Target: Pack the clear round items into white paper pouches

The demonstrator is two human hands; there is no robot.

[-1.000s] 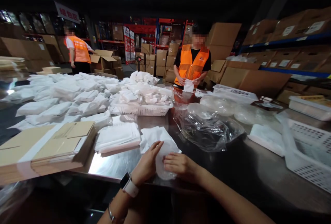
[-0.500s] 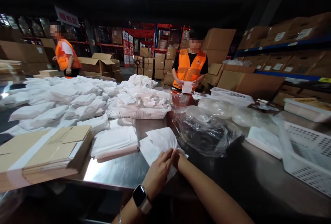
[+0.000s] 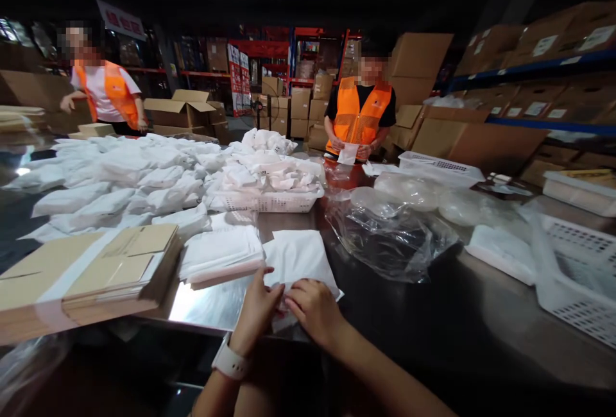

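With our left hand (image 3: 257,305) and right hand (image 3: 312,308) pinching the flat white plastic pouch (image 3: 301,258) at the near edge of the shiny steel tabletop (image 3: 212,305), we judge it could slide off.

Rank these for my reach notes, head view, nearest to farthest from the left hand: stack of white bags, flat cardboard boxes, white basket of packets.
1. Stack of white bags, just left of the left hand.
2. Flat cardboard boxes, farther left at the table edge.
3. White basket of packets, farther back, mid-table.
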